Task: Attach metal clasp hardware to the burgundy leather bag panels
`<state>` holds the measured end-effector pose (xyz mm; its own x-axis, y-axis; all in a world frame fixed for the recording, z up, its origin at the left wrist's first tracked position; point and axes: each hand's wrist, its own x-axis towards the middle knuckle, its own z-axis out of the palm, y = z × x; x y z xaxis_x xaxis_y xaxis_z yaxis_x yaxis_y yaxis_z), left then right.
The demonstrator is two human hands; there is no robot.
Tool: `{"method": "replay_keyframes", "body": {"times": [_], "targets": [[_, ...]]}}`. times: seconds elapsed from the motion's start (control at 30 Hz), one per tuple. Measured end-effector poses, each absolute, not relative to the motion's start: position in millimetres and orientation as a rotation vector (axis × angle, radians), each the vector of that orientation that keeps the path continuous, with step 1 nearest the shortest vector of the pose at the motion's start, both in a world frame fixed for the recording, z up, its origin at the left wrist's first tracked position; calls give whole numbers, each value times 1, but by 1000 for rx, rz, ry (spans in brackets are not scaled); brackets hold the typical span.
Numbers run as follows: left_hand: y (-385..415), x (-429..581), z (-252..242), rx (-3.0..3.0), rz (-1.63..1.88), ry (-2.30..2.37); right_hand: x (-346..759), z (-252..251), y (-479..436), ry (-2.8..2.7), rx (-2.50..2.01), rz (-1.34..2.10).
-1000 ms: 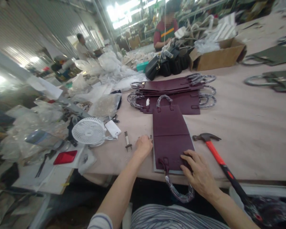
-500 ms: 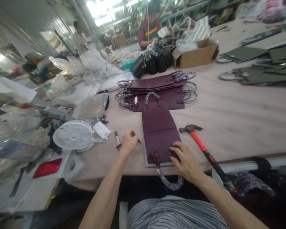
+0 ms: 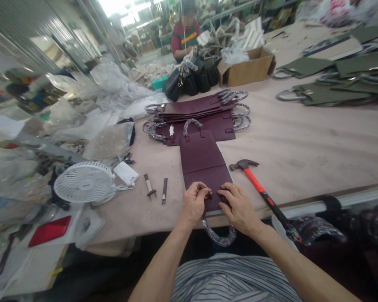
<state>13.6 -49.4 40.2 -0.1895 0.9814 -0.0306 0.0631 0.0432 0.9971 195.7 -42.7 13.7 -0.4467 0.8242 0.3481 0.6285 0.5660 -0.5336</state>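
Observation:
A flat maroon bag panel point(image 3: 201, 161) lies on the pink table point(image 3: 302, 142), with one wrapped handle point(image 3: 219, 237) hanging over the near edge. My left hand point(image 3: 193, 201) pinches the near edge of the panel by the handle's left tab, fingers closed. My right hand point(image 3: 236, 205) presses on the panel's near right corner, fingers curled down over it. A small metal punch point(image 3: 164, 191) lies on the table just left of my left hand.
A red-handled hammer point(image 3: 258, 188) lies right of the panel. A second metal tool point(image 3: 149, 186), a white fan point(image 3: 85, 182) and a white power bank point(image 3: 126, 173) lie left. A stack of maroon panels point(image 3: 198, 115) lies behind; green panels point(image 3: 334, 79) far right. A person works at the far end.
My left hand has let go of the small punch, which now lies on the table, and has moved right onto the panel's near edge. My right hand stayed on the panel.

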Motion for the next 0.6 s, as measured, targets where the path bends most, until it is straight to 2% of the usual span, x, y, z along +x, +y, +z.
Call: {"method": "replay_keyframes", "body": {"times": [0.33, 0.6], "targets": [[-52, 14, 36, 1205, 1264, 1444, 196, 14, -43, -2221, -1161, 469], [-61, 14, 32, 1735, 1200, 1474, 197, 14, -43, -2209, -1135, 514]]}}
